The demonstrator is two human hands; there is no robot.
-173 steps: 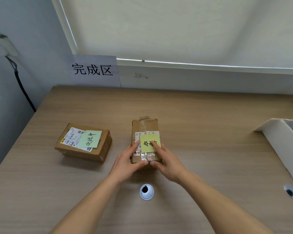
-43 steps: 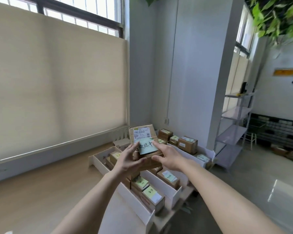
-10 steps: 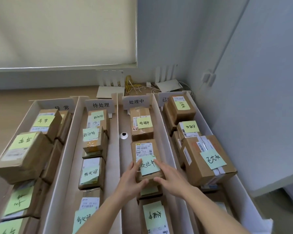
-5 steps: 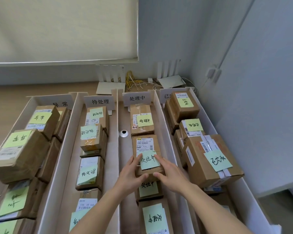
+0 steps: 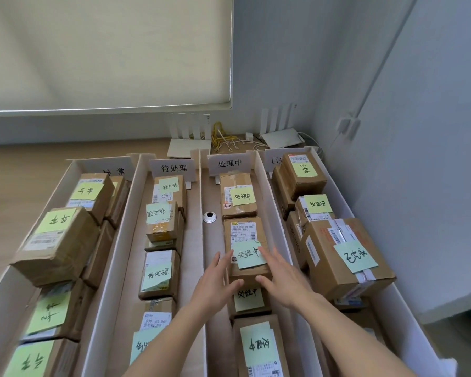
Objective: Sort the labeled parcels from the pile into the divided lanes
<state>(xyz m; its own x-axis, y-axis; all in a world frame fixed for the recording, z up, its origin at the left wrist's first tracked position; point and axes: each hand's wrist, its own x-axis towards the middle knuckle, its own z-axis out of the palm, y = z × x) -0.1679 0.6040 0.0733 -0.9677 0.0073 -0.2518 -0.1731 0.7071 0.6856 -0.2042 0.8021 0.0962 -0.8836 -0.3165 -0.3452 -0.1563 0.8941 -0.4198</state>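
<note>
Parcel (image 5: 246, 248) set in the 处理中 lane (image 5: 215, 240); left hand (image 5: 215, 281) and right hand (image 5: 280, 278) flanked it, grip released. Next: fetch another parcel from the pile.

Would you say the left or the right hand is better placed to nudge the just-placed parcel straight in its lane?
Probably the right hand: its fingers lie along the parcel beside the green note, while the left hand touches only the near left corner. Both hands are open.
</note>
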